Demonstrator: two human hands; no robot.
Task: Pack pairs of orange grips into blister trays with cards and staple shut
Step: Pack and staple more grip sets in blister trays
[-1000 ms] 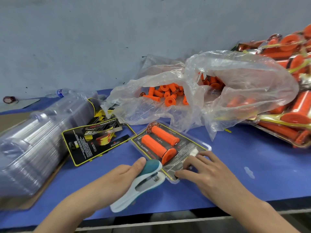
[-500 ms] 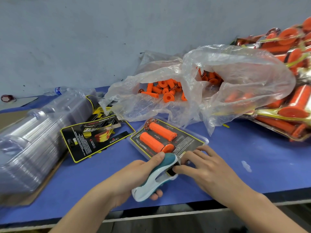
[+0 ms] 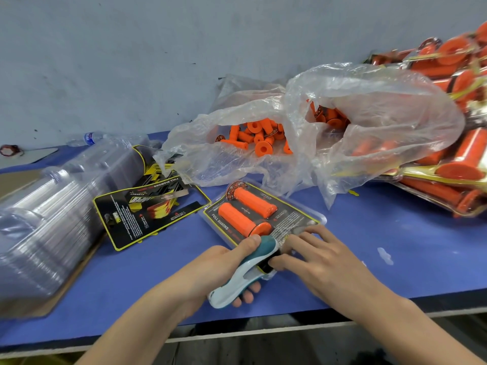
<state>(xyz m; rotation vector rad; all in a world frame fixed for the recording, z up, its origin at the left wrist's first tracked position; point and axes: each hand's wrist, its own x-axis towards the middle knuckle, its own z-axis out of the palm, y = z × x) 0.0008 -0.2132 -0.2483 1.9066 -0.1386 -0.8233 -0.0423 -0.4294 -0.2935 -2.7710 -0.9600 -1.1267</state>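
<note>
The blister pack (image 3: pixel 287 219), holding two orange grips (image 3: pixel 241 219) over its card, lies flat on the blue table (image 3: pixel 395 246), near the front edge. Your left hand (image 3: pixel 218 267) clasps the stapler (image 3: pixel 250 270), thumb on top and fingers curled beneath, with the stapler's nose at the pack's near edge. Your right hand (image 3: pixel 319 259) lies flat, fingers spread, pressing the pack's near corner. Behind the pack is a bag (image 3: pixel 369 114) of loose grips; to its left are spare cards (image 3: pixel 126 214).

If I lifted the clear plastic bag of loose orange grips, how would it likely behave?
Probably floppy: the plastic bag is thin, crumpled film, sagging over its load. Its mouth gapes open, so the loose grips could likely spill and roll, being round.
</note>
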